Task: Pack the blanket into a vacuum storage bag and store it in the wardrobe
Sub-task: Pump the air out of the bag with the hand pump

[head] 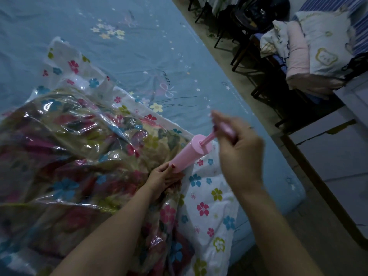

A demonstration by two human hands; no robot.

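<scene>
Blue bedsheet [139, 56] lettered "SLEEP WELL"

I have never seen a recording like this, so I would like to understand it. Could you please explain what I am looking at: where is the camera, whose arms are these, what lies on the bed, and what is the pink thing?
There is no machine here. One camera is worn on a person's head and looks down, so the two bare arms are that person's own.

On the bed, covered by a blue sheet, lies a clear plastic storage bag printed with flowers. A colourful blanket is inside it.

The pink thing is a hand pump, used to draw air out of the bag. The left hand holds the bottom of the pump against the bag. The right hand grips the pump's handle, which is pulled out. That hand is blurred.

Folded bedding lies at the upper right.
</scene>
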